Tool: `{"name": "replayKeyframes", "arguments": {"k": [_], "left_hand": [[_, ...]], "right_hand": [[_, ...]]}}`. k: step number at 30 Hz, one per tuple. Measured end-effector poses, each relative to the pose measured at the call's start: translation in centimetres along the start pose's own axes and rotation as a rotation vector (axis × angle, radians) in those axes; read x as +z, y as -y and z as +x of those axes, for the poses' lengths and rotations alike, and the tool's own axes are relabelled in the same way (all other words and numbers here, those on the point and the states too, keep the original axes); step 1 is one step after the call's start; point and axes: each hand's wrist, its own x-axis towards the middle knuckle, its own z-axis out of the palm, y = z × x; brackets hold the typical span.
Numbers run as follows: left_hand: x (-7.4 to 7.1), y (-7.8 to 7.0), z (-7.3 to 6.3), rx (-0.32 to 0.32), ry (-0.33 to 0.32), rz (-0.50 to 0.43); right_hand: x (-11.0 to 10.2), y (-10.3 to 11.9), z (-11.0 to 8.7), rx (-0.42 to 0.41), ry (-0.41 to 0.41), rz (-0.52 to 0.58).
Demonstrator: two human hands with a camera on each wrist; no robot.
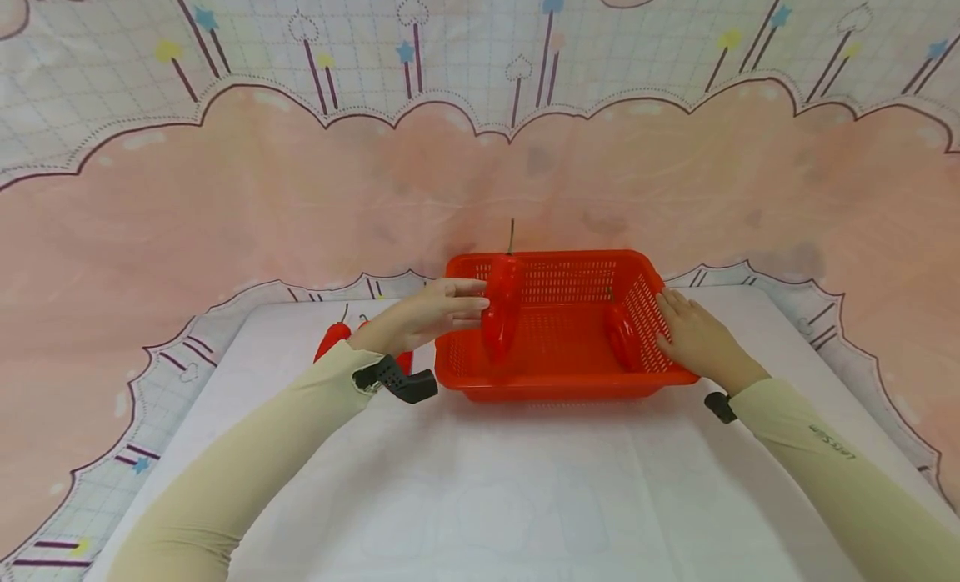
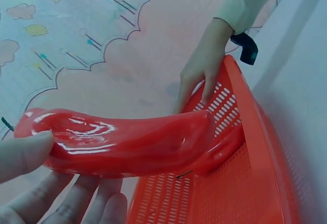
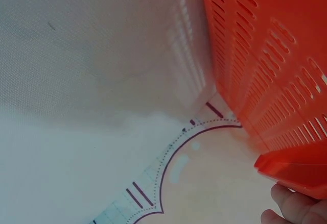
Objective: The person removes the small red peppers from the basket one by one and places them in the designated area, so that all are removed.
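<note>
My left hand [image 1: 442,309] pinches a glossy red chili pepper [image 1: 502,305] between thumb and fingers, over the left part of a red plastic basket [image 1: 555,392]. In the head view this pepper hangs upright, its thin green stem at the top. The left wrist view shows the thumb on one side of the held pepper [image 2: 122,142] and the fingers beneath it. Another red pepper [image 1: 621,336] lies inside the basket against its right wall. My right hand [image 1: 697,332] rests on the basket's right rim, fingers fairly straight.
More red peppers [image 1: 333,338] lie on the white table [image 1: 480,499] left of the basket, partly hidden by the left wrist. A patterned pink-and-white cloth [image 1: 300,207] hangs behind the table. Each wrist carries a black camera mount [image 1: 405,383].
</note>
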Motion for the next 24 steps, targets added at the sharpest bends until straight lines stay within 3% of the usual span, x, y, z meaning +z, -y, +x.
{"name": "replayKeyframes", "arguments": {"k": [9, 16, 24], "left_hand": [[-1.9, 0.7, -2.9, -0.010, -0.028, -0.008], [-3.9, 1.7, -4.6, 0.019, -0.063, 0.027], [-6.0, 2.2, -7.1, -0.025, -0.144, 0.061]], "right_hand": [[0.0, 0.1, 0.0, -0.004, -0.009, -0.011], [0.1, 0.1, 0.0, 0.003, 0.002, -0.005], [0.1, -0.1, 0.1, 0.001, -0.002, 0.003]]}}
